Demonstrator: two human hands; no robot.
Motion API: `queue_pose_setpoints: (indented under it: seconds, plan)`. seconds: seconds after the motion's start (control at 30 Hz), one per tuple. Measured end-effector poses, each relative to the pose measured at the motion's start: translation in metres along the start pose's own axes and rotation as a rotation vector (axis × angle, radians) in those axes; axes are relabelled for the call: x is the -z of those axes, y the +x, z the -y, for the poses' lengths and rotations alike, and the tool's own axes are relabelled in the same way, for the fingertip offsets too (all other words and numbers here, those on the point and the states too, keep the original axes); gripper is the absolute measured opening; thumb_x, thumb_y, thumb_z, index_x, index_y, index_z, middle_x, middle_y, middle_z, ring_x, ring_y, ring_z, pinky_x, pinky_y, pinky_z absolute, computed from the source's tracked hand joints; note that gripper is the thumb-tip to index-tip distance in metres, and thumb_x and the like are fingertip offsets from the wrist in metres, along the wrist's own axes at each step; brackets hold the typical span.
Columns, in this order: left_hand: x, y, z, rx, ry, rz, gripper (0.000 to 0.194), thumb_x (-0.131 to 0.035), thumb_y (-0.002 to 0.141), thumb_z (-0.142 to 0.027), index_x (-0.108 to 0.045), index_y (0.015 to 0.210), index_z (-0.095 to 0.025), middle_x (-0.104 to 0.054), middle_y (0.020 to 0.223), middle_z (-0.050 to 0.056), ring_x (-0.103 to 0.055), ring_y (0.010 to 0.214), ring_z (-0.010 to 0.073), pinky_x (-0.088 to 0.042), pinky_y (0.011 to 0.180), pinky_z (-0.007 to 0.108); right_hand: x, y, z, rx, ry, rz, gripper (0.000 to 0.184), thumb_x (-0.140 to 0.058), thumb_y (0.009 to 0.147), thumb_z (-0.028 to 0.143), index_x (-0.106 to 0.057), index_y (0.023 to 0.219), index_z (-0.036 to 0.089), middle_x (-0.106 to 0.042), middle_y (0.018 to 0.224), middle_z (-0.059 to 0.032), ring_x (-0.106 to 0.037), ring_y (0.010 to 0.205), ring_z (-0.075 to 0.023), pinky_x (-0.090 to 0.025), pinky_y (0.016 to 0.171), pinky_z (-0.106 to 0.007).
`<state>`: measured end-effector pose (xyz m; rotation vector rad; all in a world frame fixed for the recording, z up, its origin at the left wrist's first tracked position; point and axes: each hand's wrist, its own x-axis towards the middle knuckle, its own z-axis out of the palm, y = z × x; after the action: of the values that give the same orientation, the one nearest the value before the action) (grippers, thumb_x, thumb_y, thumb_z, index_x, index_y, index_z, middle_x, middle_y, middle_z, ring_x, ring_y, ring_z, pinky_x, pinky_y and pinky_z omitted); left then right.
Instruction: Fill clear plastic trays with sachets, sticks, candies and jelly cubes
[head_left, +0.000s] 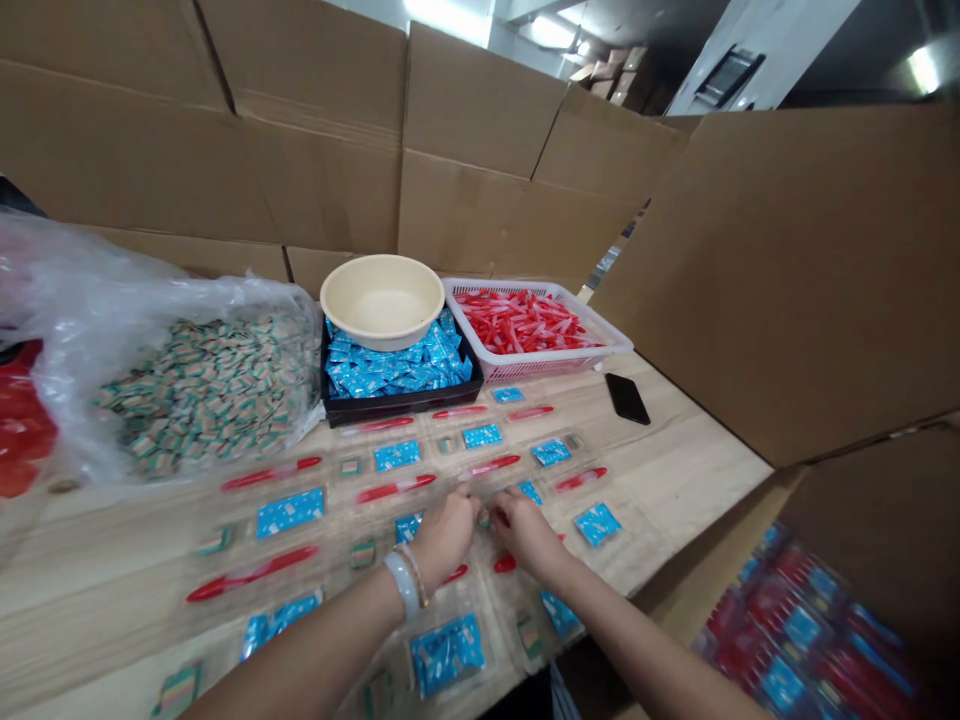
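My left hand [446, 535], with a pale bangle and a beaded bracelet on the wrist, and my right hand [526, 532] meet at the middle of the wooden table [112, 590]. Their fingertips press on clear plastic sleeves [397, 500] laid out in rows. A small striped sachet [484, 518] lies between the fingertips, and I cannot tell whether either hand grips it. The sleeves hold slim red plastic items [395, 488], blue sachets [291, 512] and small striped sachets [362, 554]. Behind them, a white basket [540, 368] holds loose red items, and a black tray [401, 405] holds blue sachets.
A beige bowl [382, 300] rests on the black tray. A clear bag [202, 385] of striped sachets lies at the left, and a black phone [627, 398] lies on the table at right. Cardboard boxes [322, 180] wall the far side. An open carton [802, 620] of packs sits at lower right.
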<state>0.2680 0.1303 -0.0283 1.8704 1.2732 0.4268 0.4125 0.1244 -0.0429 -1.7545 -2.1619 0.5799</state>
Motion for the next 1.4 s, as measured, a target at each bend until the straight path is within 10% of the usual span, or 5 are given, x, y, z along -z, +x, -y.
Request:
queue_pose_setpoints:
  seconds: [0.63, 1.03, 1.4]
  plan:
    - [-0.005, -0.014, 0.012, -0.477, 0.621, 0.04, 0.024, -0.036, 0.082, -0.013, -0.06, 0.085, -0.015, -0.059, 0.088, 0.006, -0.046, 0.087, 0.0202, -0.034, 0.073, 0.032, -0.001, 0.008, 0.015, -0.13, -0.332, 0.098, 0.015, -0.045, 0.067, 0.008, -0.059, 0.064, 0.013, -0.062, 0.07, -0.0105, -0.055, 0.062, -0.0159, -0.035, 0.053, -0.023]
    - [0.009, -0.014, 0.016, -0.432, 0.495, -0.051, 0.021, -0.039, 0.082, -0.017, -0.06, 0.08, -0.016, -0.057, 0.087, 0.006, -0.047, 0.089, 0.0199, -0.038, 0.074, 0.03, 0.009, 0.0, -0.009, -0.292, 0.436, -0.015, 0.01, -0.041, 0.064, 0.017, -0.04, 0.054, 0.019, -0.037, 0.045, 0.0063, -0.036, 0.039, -0.0077, -0.029, 0.04, -0.019]
    - [0.012, -0.02, 0.023, -0.483, 0.514, -0.08, 0.019, -0.04, 0.082, -0.02, -0.059, 0.083, -0.018, -0.055, 0.085, 0.004, -0.048, 0.088, 0.0182, -0.04, 0.076, 0.03, 0.003, -0.007, 0.011, -0.135, -0.115, -0.011, 0.015, -0.044, 0.07, 0.011, -0.056, 0.061, 0.016, -0.058, 0.066, -0.0041, -0.052, 0.063, -0.015, -0.036, 0.058, -0.023]
